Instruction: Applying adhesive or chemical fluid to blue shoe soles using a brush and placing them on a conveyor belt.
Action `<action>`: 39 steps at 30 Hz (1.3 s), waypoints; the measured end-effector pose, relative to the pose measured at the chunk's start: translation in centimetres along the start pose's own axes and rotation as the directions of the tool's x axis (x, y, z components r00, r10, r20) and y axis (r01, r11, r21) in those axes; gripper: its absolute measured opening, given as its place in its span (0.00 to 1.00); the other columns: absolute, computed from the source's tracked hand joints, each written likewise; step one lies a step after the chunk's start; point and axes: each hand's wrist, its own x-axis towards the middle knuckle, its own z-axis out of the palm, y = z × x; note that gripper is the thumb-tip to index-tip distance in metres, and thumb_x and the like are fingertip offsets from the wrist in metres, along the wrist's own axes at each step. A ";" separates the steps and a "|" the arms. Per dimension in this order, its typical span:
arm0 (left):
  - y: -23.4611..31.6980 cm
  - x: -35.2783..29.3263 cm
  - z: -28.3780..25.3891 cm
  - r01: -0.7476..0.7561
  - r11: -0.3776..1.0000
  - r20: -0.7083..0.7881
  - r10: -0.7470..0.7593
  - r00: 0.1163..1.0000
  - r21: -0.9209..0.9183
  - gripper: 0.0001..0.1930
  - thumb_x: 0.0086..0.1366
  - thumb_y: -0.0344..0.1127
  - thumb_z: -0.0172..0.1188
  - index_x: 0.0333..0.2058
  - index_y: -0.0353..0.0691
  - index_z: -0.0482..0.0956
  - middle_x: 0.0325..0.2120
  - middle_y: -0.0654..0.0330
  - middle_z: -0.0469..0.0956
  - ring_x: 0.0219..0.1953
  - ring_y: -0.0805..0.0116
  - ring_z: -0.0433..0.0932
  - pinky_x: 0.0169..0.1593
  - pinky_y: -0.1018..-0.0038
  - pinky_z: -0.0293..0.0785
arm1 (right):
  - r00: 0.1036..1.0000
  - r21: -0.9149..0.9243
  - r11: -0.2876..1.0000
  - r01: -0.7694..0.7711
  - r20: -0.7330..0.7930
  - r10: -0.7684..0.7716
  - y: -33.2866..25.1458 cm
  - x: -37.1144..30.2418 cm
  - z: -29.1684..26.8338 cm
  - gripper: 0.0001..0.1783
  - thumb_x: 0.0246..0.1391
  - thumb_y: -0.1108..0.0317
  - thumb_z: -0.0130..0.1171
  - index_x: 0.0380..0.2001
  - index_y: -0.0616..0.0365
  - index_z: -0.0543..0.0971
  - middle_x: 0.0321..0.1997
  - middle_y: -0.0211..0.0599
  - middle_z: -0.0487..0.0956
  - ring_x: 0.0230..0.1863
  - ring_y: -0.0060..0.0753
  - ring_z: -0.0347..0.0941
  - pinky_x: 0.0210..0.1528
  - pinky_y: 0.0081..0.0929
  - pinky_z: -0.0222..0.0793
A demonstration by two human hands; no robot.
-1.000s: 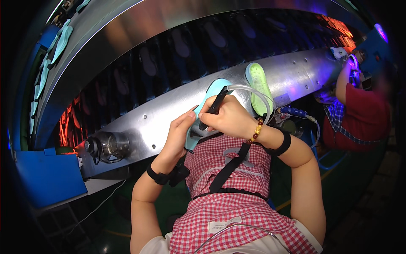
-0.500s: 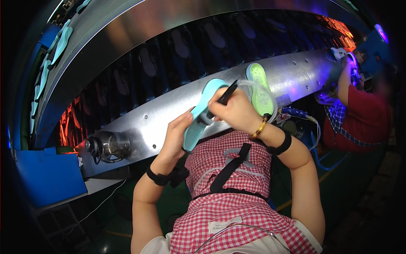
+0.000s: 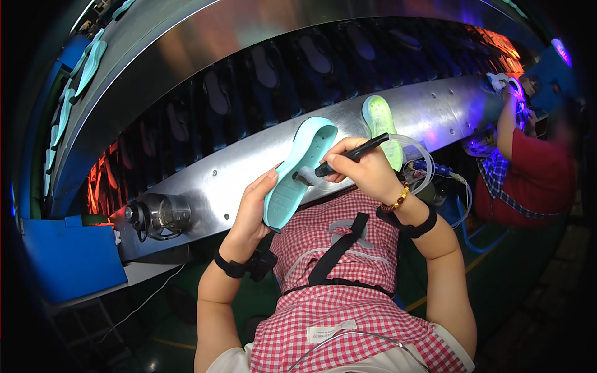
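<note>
My left hand (image 3: 254, 202) grips the outer side of a light-blue shoe sole (image 3: 287, 198), tilted so its hollow inner face shows. In my right hand (image 3: 364, 166) is a black-handled brush (image 3: 359, 153), its dark bristles touching the sole's inside near the middle. A clear tube runs from the handle's back end and loops down behind my right wrist. Beyond that hand, a second sole (image 3: 380, 118), blue-rimmed with a yellow-green inside, lies on the metal ledge (image 3: 249, 166).
A glass jug (image 3: 163, 214) with a black handle stands at the ledge's left end. Behind the ledge, dark slots hold several soles, with orange-lit openings at both ends. A co-worker in a red top (image 3: 528, 177) works at the far right. A blue box (image 3: 71, 261) sits at left.
My right hand has moved right and toward me, and the brush handle has swung flatter. The sole in my left hand has turned, showing more of its inside.
</note>
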 end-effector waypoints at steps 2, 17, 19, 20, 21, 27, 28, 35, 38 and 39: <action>-0.1 -0.1 0.0 -0.005 1.000 -0.004 0.005 1.000 -0.007 0.22 0.62 0.38 0.45 0.51 0.29 0.62 0.39 0.51 0.73 0.36 0.68 0.76 0.36 0.79 0.76 | 0.998 0.156 0.986 -0.058 0.011 0.057 0.6 0.1 -0.6 0.08 0.49 0.72 0.52 0.30 0.67 0.73 0.26 0.40 0.77 0.24 0.27 0.76 0.28 0.18 0.74; -1.4 -0.1 -0.5 0.121 0.947 0.058 -0.108 0.992 -0.297 0.27 0.63 0.49 0.37 0.52 0.32 0.59 0.45 0.46 0.68 0.43 0.52 0.72 0.43 0.57 0.73 | 0.999 0.458 0.888 -0.041 -0.009 0.051 2.1 -0.2 -2.0 0.11 0.53 0.70 0.48 0.37 0.67 0.72 0.36 0.46 0.75 0.35 0.34 0.76 0.39 0.24 0.74; -1.8 -0.3 0.3 0.145 0.900 0.076 -0.125 0.989 -0.411 0.28 0.63 0.50 0.35 0.53 0.33 0.58 0.48 0.46 0.66 0.47 0.50 0.69 0.46 0.51 0.68 | 0.999 0.422 0.906 -0.005 -0.043 0.026 2.1 0.5 -2.0 0.12 0.53 0.71 0.47 0.38 0.67 0.72 0.36 0.46 0.75 0.35 0.35 0.76 0.40 0.25 0.73; -2.0 -0.4 0.8 0.143 0.902 0.079 -0.121 0.989 -0.408 0.28 0.63 0.50 0.35 0.53 0.33 0.58 0.48 0.46 0.66 0.47 0.50 0.69 0.46 0.51 0.68 | 0.997 0.387 0.922 0.027 -0.075 0.002 2.2 0.9 -2.1 0.12 0.54 0.71 0.47 0.38 0.68 0.71 0.37 0.46 0.75 0.35 0.35 0.76 0.40 0.25 0.73; -2.1 -0.5 1.4 0.123 0.900 0.061 -0.107 0.992 -0.418 0.27 0.63 0.50 0.35 0.53 0.33 0.58 0.48 0.46 0.66 0.47 0.50 0.69 0.46 0.50 0.68 | 0.996 0.362 0.931 0.039 -0.094 -0.005 2.2 1.3 -2.1 0.12 0.53 0.72 0.48 0.38 0.68 0.72 0.37 0.45 0.75 0.36 0.34 0.75 0.41 0.24 0.73; -2.4 -0.9 3.4 0.041 0.921 -0.005 -0.047 0.999 -0.387 0.26 0.63 0.48 0.38 0.53 0.34 0.57 0.47 0.47 0.66 0.46 0.51 0.70 0.46 0.51 0.69 | 0.971 0.029 0.985 0.170 -0.174 -0.163 2.3 1.4 -0.4 0.12 0.52 0.72 0.50 0.38 0.67 0.74 0.36 0.41 0.77 0.37 0.27 0.74 0.41 0.20 0.70; -2.4 -0.8 3.5 0.023 0.927 -0.029 -0.036 0.999 -0.375 0.26 0.63 0.47 0.39 0.53 0.34 0.57 0.47 0.47 0.66 0.46 0.51 0.70 0.46 0.51 0.69 | 0.953 -0.140 0.963 0.230 -0.166 -0.252 2.4 1.2 0.1 0.12 0.52 0.72 0.50 0.38 0.67 0.75 0.36 0.40 0.77 0.37 0.26 0.74 0.41 0.19 0.69; -2.0 0.1 2.5 0.040 0.934 -0.013 -0.048 0.999 -0.355 0.25 0.61 0.45 0.45 0.52 0.33 0.58 0.46 0.49 0.67 0.46 0.57 0.71 0.47 0.59 0.71 | 0.850 -0.495 0.721 0.485 0.074 -0.521 1.5 -0.9 2.2 0.20 0.46 0.68 0.52 0.42 0.70 0.72 0.42 0.56 0.73 0.45 0.50 0.70 0.50 0.34 0.63; -2.1 0.1 2.5 0.028 0.927 -0.015 -0.036 0.999 -0.373 0.25 0.61 0.45 0.45 0.51 0.32 0.59 0.45 0.50 0.68 0.45 0.59 0.72 0.47 0.63 0.72 | 0.855 -0.499 0.725 0.474 0.064 -0.515 1.8 -1.4 2.5 0.20 0.45 0.70 0.51 0.42 0.72 0.71 0.43 0.57 0.72 0.47 0.51 0.69 0.51 0.34 0.62; -2.0 0.2 2.5 0.028 0.928 -0.015 -0.036 0.999 -0.373 0.25 0.61 0.45 0.45 0.51 0.32 0.59 0.45 0.50 0.68 0.45 0.59 0.72 0.47 0.63 0.72 | 0.855 -0.499 0.726 0.474 0.063 -0.515 1.8 -1.5 2.5 0.20 0.45 0.70 0.51 0.42 0.72 0.71 0.43 0.57 0.72 0.47 0.51 0.69 0.51 0.34 0.62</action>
